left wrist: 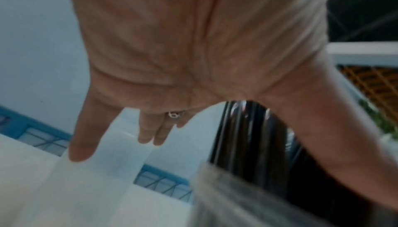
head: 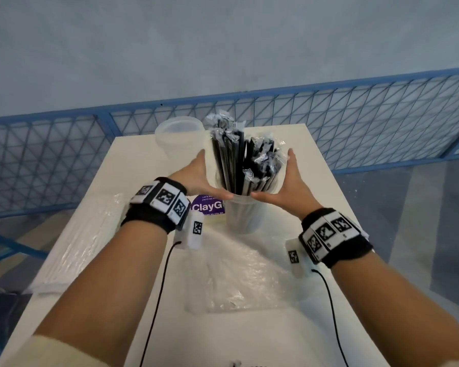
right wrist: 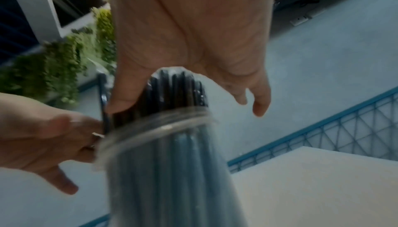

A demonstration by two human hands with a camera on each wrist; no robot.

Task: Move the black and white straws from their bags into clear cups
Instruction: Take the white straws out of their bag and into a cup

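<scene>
In head view only, second cup [head: 179, 137] behind straws [head: 245, 165].

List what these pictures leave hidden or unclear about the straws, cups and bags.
- Black straws: their count, head view; wrappers and both hands crowd them.
- Filled cup: its base, right wrist view; blurred and cut off by the bottom edge.
- Second cup: whether it holds anything, head view; hazy, partly behind the left hand.
- White straws bag: contents, head view; glare.
</scene>
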